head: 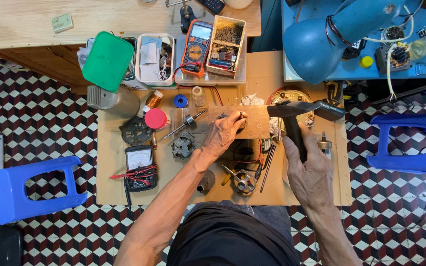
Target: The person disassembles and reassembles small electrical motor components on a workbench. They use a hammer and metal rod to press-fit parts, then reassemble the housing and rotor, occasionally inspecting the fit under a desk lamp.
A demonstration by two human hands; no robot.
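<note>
While the left hand [223, 135] pinches a small metal part [241, 116] upright against the wooden block [252, 123], its fingertips close narrowly round the piece and the palm rests on the block's near-left corner. The part, whose exact kind is too small to tell, appears stiff and light, likely slippery between bare fingers; a grip low on its sides, clear of the top, seems the safest hold. The right hand [311, 170] wraps fully round the dark handle of a hammer [297, 116], whose head hangs level above the block's right end, just beside the pinched part. The hammer looks head-heavy and rigid, so a grasp at mid-handle, as shown, gives control. The block lies at the middle of the cardboard mat [109, 162], toward its far edge. Outward from it lie a motor stator [183, 145], a rotor shaft [183, 124], an analogue meter [140, 165] near the left edge, and an orange multimeter [196, 47] on the far side.
</note>
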